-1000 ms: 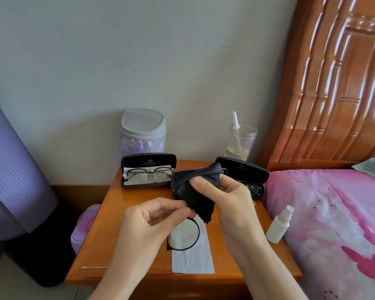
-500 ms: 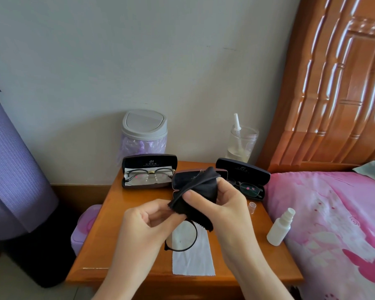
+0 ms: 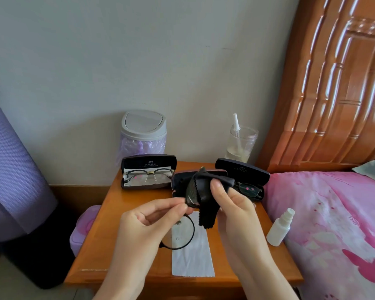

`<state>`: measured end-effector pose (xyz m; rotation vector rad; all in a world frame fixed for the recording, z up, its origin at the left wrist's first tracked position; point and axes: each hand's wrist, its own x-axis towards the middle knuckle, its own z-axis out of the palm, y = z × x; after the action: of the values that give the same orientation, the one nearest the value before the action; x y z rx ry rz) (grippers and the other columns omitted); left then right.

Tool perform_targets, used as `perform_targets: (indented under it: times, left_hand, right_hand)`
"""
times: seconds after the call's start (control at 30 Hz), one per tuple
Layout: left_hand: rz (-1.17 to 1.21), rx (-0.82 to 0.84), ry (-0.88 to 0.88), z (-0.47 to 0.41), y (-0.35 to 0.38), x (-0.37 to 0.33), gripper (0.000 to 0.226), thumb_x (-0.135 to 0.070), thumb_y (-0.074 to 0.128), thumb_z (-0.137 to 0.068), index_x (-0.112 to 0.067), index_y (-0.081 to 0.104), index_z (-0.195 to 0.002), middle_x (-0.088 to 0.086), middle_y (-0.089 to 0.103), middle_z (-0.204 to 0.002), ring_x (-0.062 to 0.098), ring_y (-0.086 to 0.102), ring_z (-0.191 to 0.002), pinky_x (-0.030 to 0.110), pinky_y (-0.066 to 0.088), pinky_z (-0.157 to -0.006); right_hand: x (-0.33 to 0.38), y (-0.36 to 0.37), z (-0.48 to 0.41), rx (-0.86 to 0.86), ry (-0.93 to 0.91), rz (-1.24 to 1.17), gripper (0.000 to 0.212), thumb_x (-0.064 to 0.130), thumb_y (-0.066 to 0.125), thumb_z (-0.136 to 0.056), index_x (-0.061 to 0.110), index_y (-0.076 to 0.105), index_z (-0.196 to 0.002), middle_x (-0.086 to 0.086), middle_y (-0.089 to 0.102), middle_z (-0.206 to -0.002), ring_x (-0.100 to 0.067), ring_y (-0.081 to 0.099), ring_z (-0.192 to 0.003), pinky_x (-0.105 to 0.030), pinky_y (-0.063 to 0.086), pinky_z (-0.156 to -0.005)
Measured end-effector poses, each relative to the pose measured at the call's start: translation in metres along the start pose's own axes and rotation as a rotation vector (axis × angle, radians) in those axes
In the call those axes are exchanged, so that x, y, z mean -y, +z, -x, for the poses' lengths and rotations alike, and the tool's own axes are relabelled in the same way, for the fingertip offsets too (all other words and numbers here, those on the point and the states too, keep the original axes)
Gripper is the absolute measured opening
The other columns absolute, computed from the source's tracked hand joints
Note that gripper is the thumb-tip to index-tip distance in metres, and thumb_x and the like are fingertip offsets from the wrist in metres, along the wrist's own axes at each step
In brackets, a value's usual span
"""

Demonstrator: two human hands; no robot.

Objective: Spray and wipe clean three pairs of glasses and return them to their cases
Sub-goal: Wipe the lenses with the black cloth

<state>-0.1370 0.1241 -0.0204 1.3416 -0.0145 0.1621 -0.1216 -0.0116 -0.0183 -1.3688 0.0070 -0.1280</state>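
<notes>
My left hand (image 3: 145, 221) pinches a pair of round black-rimmed glasses (image 3: 180, 234) at the bridge, above the bedside table. My right hand (image 3: 230, 204) holds a black cleaning cloth (image 3: 204, 198) wrapped over the upper lens. The lower lens hangs free over a white cloth (image 3: 193, 260) on the table. An open case (image 3: 148, 172) at the back left holds a second pair of glasses. Another open case (image 3: 245, 178) at the back right holds a third pair. An empty open case (image 3: 179, 182) stands behind the black cloth. The white spray bottle (image 3: 280, 227) stands at the table's right edge.
The wooden bedside table (image 3: 121, 245) stands against the wall, with a small lidded bin (image 3: 143, 133) and a clear cup (image 3: 241, 144) at its back. A pink bed (image 3: 333, 224) adjoins on the right. A purple rolled mat (image 3: 13, 169) stands left, with a pink box (image 3: 82, 226) beside the table.
My right hand has shifted the black cloth up and spread it over the upper lens. The glasses have tilted slightly in my left hand.
</notes>
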Motion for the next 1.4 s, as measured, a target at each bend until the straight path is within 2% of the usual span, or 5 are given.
perform_targets:
  times: [0.23,0.43,0.63,0.93,1.4]
  left_hand:
    - [-0.015,-0.023,0.022,-0.002,-0.002,0.001,0.014,-0.005,0.071,-0.073,-0.018,0.075,-0.075,-0.006,0.076,-0.07,0.0,0.07,-0.069,0.003,0.046,-0.054]
    - [-0.176,0.018,0.092,-0.002,-0.005,0.002,0.024,0.002,0.07,-0.073,-0.022,0.073,-0.074,-0.015,0.074,-0.067,-0.003,0.069,-0.068,0.002,0.046,-0.056]
    - [-0.144,0.039,0.084,0.001,-0.001,0.001,0.012,-0.007,0.074,-0.07,-0.018,0.074,-0.075,-0.007,0.075,-0.069,0.0,0.07,-0.068,0.003,0.047,-0.057]
    - [-0.1,-0.026,-0.007,0.0,-0.005,0.004,0.018,-0.004,0.071,-0.074,-0.022,0.074,-0.077,-0.011,0.075,-0.07,-0.004,0.069,-0.07,0.002,0.045,-0.053]
    - [-0.06,0.002,0.022,0.001,0.002,0.0,0.015,-0.004,0.072,-0.073,-0.019,0.075,-0.074,-0.008,0.075,-0.069,-0.002,0.069,-0.067,0.002,0.045,-0.055]
  right_hand:
    - [-0.004,0.002,0.009,0.049,0.014,0.04,0.013,0.013,0.069,-0.076,0.013,0.073,-0.088,-0.005,0.076,-0.086,-0.014,0.072,-0.084,-0.02,0.055,-0.07]
    - [0.004,0.004,0.004,0.06,-0.007,0.027,0.018,0.005,0.075,-0.071,0.009,0.073,-0.089,-0.005,0.076,-0.085,-0.014,0.072,-0.08,-0.017,0.054,-0.065]
    - [0.013,0.008,-0.007,0.031,0.001,-0.036,0.037,0.031,0.07,-0.069,0.01,0.073,-0.099,-0.004,0.076,-0.093,-0.014,0.07,-0.093,-0.026,0.054,-0.08]
    - [0.012,0.002,0.002,0.173,0.03,0.106,0.02,0.006,0.073,-0.076,0.007,0.072,-0.096,-0.005,0.076,-0.089,-0.013,0.072,-0.083,-0.017,0.054,-0.065]
    - [0.019,-0.025,-0.002,0.165,0.009,0.24,0.02,0.007,0.075,-0.074,0.009,0.074,-0.093,-0.003,0.077,-0.086,-0.016,0.073,-0.082,-0.02,0.055,-0.068]
